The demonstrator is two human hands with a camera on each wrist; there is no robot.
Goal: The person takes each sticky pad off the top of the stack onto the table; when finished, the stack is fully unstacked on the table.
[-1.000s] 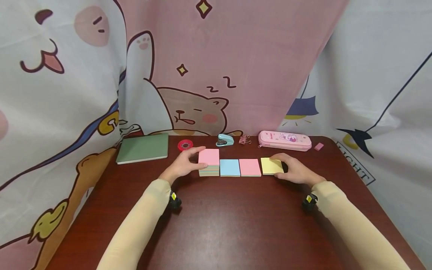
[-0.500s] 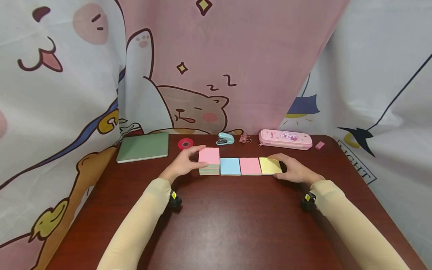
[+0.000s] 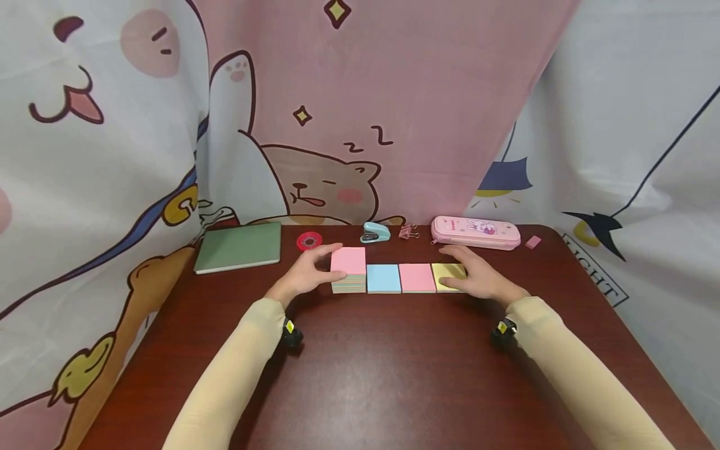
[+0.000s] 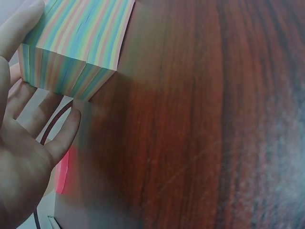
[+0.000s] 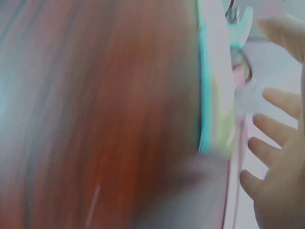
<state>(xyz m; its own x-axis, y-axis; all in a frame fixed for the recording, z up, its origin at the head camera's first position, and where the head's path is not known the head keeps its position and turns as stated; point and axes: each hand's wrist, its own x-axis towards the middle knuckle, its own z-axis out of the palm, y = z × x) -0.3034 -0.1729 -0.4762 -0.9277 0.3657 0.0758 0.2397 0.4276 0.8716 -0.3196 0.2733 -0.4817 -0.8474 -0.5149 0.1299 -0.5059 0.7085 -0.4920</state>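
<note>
Yellow pad (image 3: 444, 271) closed up and let go!

The gap to the pink pad (image 3: 417, 277) is gone, and the right hand (image 3: 482, 276) has been lifted free, fingers spread wide over the yellow pad's right side. To the left, the tall stack (image 3: 349, 261) is pinched by the left hand (image 3: 305, 273), the blue pad (image 3: 384, 279) just beside it. The line-up is judged all but joined.
</note>
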